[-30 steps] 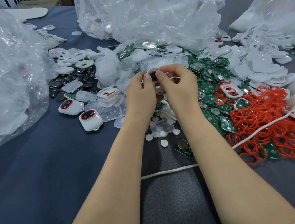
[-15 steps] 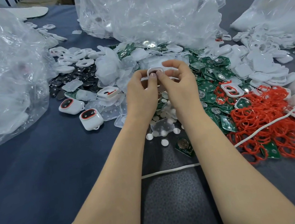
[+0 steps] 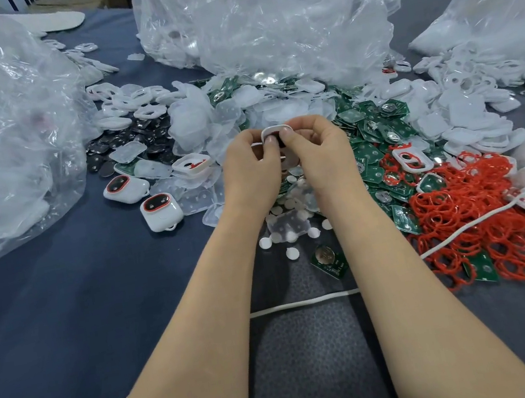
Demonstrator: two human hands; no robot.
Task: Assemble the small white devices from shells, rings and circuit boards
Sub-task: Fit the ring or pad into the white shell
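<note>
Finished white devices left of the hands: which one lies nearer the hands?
The nearer device, lower and further right in the view; the other device lies farther left and back.

Rings point(image 3: 486, 217) right of circuit boards point(image 3: 373, 142).

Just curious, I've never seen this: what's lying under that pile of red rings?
Green circuit boards poke out from under the red rings, with the blue table below. Whatever else lies beneath the thick middle of the pile is covered.
</note>
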